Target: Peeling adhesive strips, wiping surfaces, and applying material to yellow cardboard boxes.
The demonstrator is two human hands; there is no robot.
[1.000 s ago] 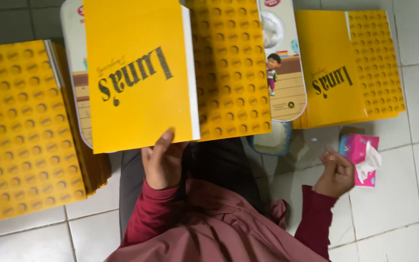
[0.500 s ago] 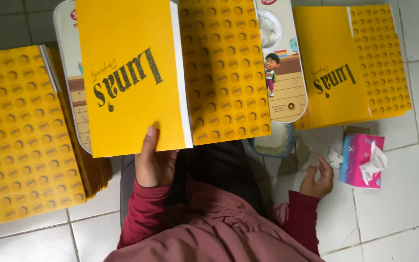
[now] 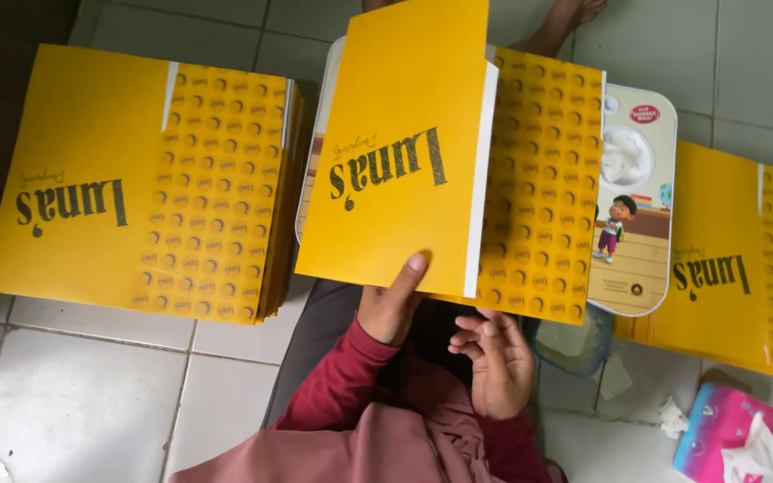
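Three lots of flat yellow cardboard folders show on the white tiled floor: one stack at the left, one stack at the right, and one single yellow cardboard folder with a plain half and a dotted half held up in the middle. Beneath the held folder lies one white rounded-rectangle tray with a cartoon picture on it. One pink tissue pack with white tissue sticking out sits at the near right, and one clear plastic container lies just beside the tray's near edge.

The left hand reaches far from a dark red sleeve, its thumb lying on the folder's near edge and the remaining fingers tucked behind the card, so its grip pinches the folder at that edge. The right hand hovers just near of the folder, palm turned up, fingers loosely curled and apart, its grip spread and holding nothing.

The held folder is smooth matt card, its plain half overlapping the dotted half, with a white edge showing along the fold. The left stack is many thin sheets thick, its side edges layered. The tiles are glossy with dark grout lines
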